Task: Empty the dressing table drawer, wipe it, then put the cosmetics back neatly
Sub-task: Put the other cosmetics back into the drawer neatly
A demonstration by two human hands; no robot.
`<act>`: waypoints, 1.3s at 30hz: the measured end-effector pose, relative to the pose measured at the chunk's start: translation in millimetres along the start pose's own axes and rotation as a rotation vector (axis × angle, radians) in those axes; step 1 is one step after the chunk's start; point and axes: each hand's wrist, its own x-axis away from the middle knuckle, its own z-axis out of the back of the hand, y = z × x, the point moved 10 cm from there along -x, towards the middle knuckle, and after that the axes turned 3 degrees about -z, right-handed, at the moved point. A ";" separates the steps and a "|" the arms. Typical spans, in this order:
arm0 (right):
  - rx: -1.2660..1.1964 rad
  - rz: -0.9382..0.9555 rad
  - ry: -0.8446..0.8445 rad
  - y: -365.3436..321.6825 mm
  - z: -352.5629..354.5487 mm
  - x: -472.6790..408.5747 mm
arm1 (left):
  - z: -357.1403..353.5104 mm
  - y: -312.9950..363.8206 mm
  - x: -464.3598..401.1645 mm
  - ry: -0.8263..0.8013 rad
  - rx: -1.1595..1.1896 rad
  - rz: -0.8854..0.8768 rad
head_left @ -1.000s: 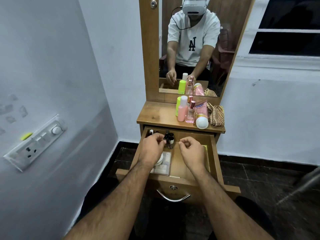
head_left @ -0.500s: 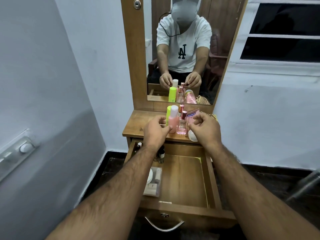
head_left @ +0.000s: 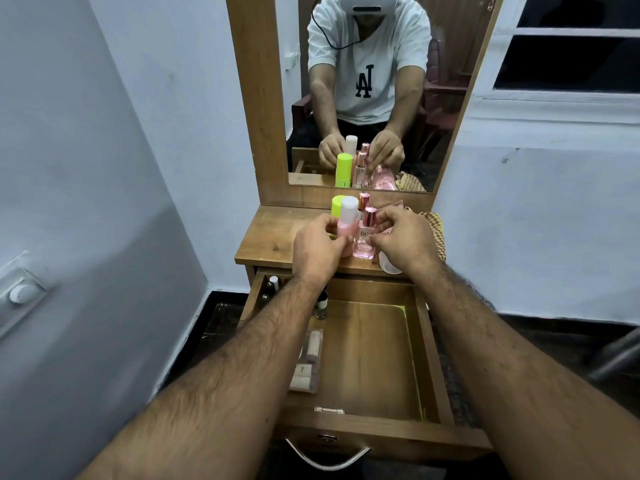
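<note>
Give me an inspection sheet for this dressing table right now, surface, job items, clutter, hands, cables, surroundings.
Surface: wooden tabletop, bare at left.
Job's things: pink bottle, perfume bottle, green bottle upright on top; open drawer holds small bottles and a clear pouch along its left side.
Clutter: checked cloth at right.
Grippers: left hand grips pink bottle; right hand at perfume bottle, grip unclear.
Cables: headset cable, in mirror.
Surroundings: mirror, wall switch, window.

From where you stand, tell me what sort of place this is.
Most likely a bedroom or dressing corner at home: a wooden dressing table with a tall mirror, perfume and lotion bottles on its top, and an open drawer holding small cosmetics.
</note>
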 end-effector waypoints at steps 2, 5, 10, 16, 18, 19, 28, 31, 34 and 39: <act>-0.018 0.001 -0.004 -2.0 1.2 2.2 | 1.6 -1.6 0.9 0.004 0.015 0.000; -0.051 0.005 -0.006 -6.5 5.1 8.7 | 9.1 0.3 6.5 0.004 0.042 -0.009; -0.137 0.028 -0.021 -20.7 19.8 32.8 | 25.7 2.6 25.3 -0.014 0.153 -0.031; -0.242 -0.037 -0.110 -16.4 10.4 75.5 | 30.9 -13.5 65.1 -0.102 0.254 0.033; -0.248 -0.086 -0.144 -6.5 -1.4 91.2 | 24.7 -26.9 82.6 -0.146 0.258 0.093; -0.247 -0.113 -0.164 -0.6 -7.9 98.8 | 20.8 -34.5 91.1 -0.171 0.251 0.123; -0.227 -0.332 -0.357 52.9 -57.4 148.2 | -23.8 -76.3 135.2 -0.419 0.002 0.289; -0.209 -0.395 -0.366 69.9 -69.3 147.5 | -34.6 -81.2 133.1 -0.431 -0.106 0.311; -0.170 -0.446 -0.379 81.1 -82.5 139.4 | -44.1 -84.7 126.6 -0.435 -0.198 0.312; -0.153 -0.512 -0.382 92.6 -95.3 122.1 | -54.1 -88.6 114.7 -0.414 -0.260 0.334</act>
